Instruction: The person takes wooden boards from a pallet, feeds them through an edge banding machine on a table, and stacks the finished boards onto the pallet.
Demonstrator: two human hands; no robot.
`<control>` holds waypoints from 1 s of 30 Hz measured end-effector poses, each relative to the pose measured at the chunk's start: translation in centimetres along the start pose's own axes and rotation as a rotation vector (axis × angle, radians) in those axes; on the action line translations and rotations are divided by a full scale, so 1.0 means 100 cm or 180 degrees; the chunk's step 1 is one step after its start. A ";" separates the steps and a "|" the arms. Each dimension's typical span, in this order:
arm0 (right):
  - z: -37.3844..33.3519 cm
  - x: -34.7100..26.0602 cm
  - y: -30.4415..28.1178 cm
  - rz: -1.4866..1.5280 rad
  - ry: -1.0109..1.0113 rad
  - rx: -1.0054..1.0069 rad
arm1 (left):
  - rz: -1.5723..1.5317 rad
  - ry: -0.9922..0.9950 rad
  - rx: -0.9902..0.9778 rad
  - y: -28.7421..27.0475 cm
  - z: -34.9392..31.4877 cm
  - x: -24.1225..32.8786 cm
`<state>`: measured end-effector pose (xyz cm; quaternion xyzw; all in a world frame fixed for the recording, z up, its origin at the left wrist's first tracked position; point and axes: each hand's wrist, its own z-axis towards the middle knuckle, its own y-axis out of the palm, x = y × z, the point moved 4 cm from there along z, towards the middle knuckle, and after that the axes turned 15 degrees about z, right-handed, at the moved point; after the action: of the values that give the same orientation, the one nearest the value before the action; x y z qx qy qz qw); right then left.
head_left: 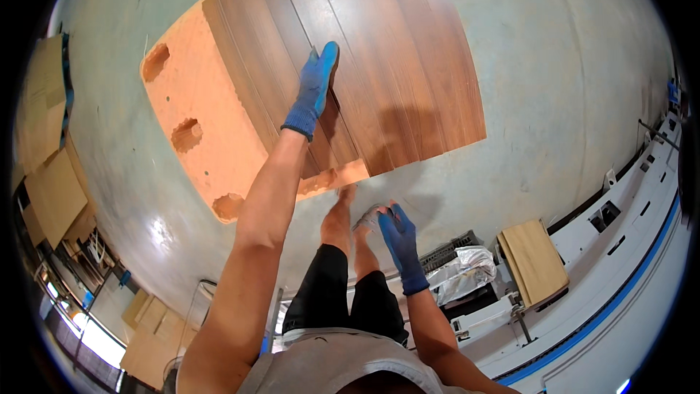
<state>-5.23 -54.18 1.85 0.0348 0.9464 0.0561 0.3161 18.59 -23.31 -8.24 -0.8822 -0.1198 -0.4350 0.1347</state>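
Observation:
My left hand (pixel 316 93), in a blue work glove, reaches over brown wood-grain planks (pixel 397 51) laid side by side. Its fingers are stretched out along a seam between the planks, and it appears to touch the surface; what lies under the palm is hidden. Beneath the planks is an orange board (pixel 226 135) with rough-edged hollows along its left side. My right hand (pixel 399 242), gloved the same way, hangs near my legs, away from the planks. Its fingers are loosely apart, and nothing shows in them.
Grey-green floor (pixel 532 95) surrounds the board. Along the right runs a long white machine frame (pixel 616 237) with a blue stripe. Folded cardboard (pixel 532 263) and a silvery plastic bag (pixel 463 273) lie by it. Cardboard sheets (pixel 57 193) lean at the left.

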 end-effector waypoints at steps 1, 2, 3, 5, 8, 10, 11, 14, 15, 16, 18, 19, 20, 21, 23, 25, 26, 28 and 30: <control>0.003 0.008 -0.008 0.0122 0.0074 -0.0019 | 0.0158 0.0013 0.0011 0.009 -0.006 0.009; 0.006 0.009 -0.006 0.0254 0.0149 -0.0087 | 0.0123 -0.0003 0.0055 0.007 -0.009 0.013; 0.008 0.010 -0.006 0.0198 0.0163 -0.0111 | 0.0263 -0.0023 0.0100 0.006 -0.010 0.019; 0.012 0.012 0.004 0.0759 0.0532 0.0083 | 0.0366 -0.0059 0.0206 0.000 -0.014 0.022; 0.020 0.014 0.007 0.0970 0.0737 0.0093 | 0.0251 -0.0027 0.0324 0.001 -0.017 0.028; 0.021 0.016 0.003 0.0633 0.0759 0.0002 | 0.0264 -0.0029 0.0332 0.002 -0.019 0.029; 0.024 0.022 0.004 0.0359 0.0792 -0.0120 | 0.0243 0.0011 0.0400 -0.006 -0.014 0.022; 0.019 0.049 -0.020 0.0081 0.0679 -0.0275 | 0.0193 0.0179 0.0334 0.000 -0.005 0.009; 0.014 0.054 -0.033 0.0019 0.0690 -0.0163 | 0.0165 0.0198 0.0287 0.013 -0.010 0.009; 0.013 0.064 -0.047 -0.0096 0.0656 -0.0246 | 0.0149 0.0241 0.0277 0.018 -0.014 0.015; 0.004 0.069 -0.048 -0.0301 0.0893 -0.0395 | -0.0128 0.0321 0.0417 0.008 -0.017 0.014; -0.001 0.075 -0.047 -0.0341 0.0878 -0.0472 | -0.0072 0.0276 0.0455 0.000 -0.016 0.010; -0.006 0.083 -0.049 -0.0284 0.0863 -0.0334 | -0.0024 0.0235 0.0476 -0.005 -0.015 0.008; -0.008 0.088 -0.052 -0.0223 0.0851 -0.0197 | 0.0178 0.0193 0.0599 -0.013 -0.012 0.007; -0.009 0.095 -0.083 -0.0434 0.0832 -0.0193 | 0.0080 0.0049 0.0389 0.003 -0.018 0.012; -0.012 0.098 -0.096 -0.0610 0.0836 -0.0251 | 0.0042 -0.0087 0.0222 0.012 -0.023 0.011; -0.015 0.099 -0.093 -0.0586 0.0863 -0.0249 | 0.0044 -0.0017 0.0425 0.006 -0.024 0.009; -0.021 0.103 -0.096 -0.0580 0.0884 -0.0204 | 0.0016 0.0043 0.0596 0.001 -0.028 0.007; -0.030 0.102 -0.121 -0.0407 0.0762 0.0140 | -0.0137 -0.0055 0.0161 0.023 -0.035 0.019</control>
<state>-15.50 -65.41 -3.39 -0.0255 0.9787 0.0189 0.2029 17.92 -26.49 -4.94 -0.8795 -0.1509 -0.4270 0.1466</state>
